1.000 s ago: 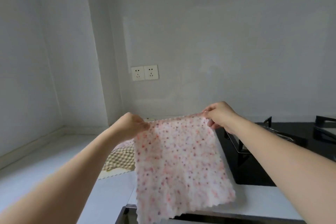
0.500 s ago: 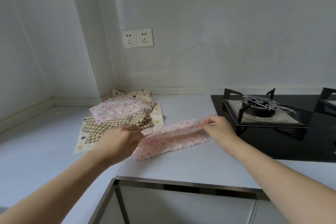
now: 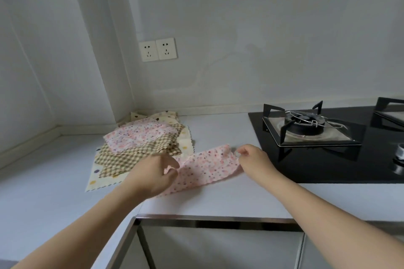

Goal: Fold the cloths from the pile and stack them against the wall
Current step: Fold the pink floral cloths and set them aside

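Note:
A pink dotted cloth point(image 3: 205, 166) lies doubled over on the white counter point(image 3: 218, 199), stretched between my two hands. My left hand point(image 3: 153, 174) pinches its left end between thumb and curled fingers. At its right end, my right hand point(image 3: 251, 157) has its fingers curled on the far corner. The pile point(image 3: 140, 137) sits to the left in the counter's corner by the wall: a pink dotted cloth on top, brown checked cloths under it and a cream dotted cloth at the bottom.
A black gas hob point(image 3: 306, 133) with a burner stand lies right of the cloth, close to my right hand. A metal knob point(image 3: 400, 150) shows at the far right. Two wall sockets point(image 3: 157, 49) sit above the pile. The counter's front edge point(image 3: 218, 217) runs below my forearms.
The pink cloth hung in the air from both hands a second ago. Both hands brought it down onto the counter, and it now lies doubled over and flatter than half a second ago.

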`<action>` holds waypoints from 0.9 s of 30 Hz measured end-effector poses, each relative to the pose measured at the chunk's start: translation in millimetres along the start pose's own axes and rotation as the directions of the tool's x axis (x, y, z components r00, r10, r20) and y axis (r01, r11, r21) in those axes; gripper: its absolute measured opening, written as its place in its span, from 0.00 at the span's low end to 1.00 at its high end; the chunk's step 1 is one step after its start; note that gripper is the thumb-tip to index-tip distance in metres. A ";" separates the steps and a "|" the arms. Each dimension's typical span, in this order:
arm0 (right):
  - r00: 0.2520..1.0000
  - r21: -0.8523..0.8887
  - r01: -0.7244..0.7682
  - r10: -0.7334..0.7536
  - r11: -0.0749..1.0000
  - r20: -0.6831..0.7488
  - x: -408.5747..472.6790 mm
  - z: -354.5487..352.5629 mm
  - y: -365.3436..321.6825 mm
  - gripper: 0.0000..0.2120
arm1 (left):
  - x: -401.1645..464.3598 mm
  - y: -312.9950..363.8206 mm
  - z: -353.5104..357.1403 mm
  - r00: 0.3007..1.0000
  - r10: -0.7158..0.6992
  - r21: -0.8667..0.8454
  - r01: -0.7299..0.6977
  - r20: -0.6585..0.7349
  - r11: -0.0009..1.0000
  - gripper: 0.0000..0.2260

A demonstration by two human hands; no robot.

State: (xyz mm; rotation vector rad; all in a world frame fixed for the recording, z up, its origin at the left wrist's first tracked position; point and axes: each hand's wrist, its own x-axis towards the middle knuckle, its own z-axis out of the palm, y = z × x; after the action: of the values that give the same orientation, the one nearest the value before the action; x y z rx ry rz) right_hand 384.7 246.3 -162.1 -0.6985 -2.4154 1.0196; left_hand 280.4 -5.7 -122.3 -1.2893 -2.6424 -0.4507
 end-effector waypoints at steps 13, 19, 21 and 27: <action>0.994 -0.230 0.094 -0.104 0.969 -0.031 6.2 14.3 14.0 0.13 | 142.1 39.8 72.3 0.989 -0.040 -0.251 0.075 0.141 0.965 0.04; 0.997 0.024 0.057 -0.056 0.998 -0.048 9.0 11.4 13.0 0.05 | 135.4 29.8 58.5 0.997 -0.027 -0.733 0.076 0.079 0.676 0.07; 1.000 0.154 0.023 -0.023 0.988 -0.002 10.5 11.7 14.3 0.02 | 132.1 29.4 52.6 0.994 -0.046 -0.829 0.105 0.096 0.549 0.08; 0.987 0.446 0.146 -0.160 0.883 -0.006 2.7 7.0 14.0 0.04 | 125.4 38.3 36.5 0.994 -0.060 -0.899 0.110 0.094 0.425 0.08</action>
State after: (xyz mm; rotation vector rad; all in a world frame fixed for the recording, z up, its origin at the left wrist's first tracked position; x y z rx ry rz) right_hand 382.7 252.7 -176.5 -0.3253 -2.0999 1.4548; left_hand 233.2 121.6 -114.2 -1.3198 -2.4739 -2.1305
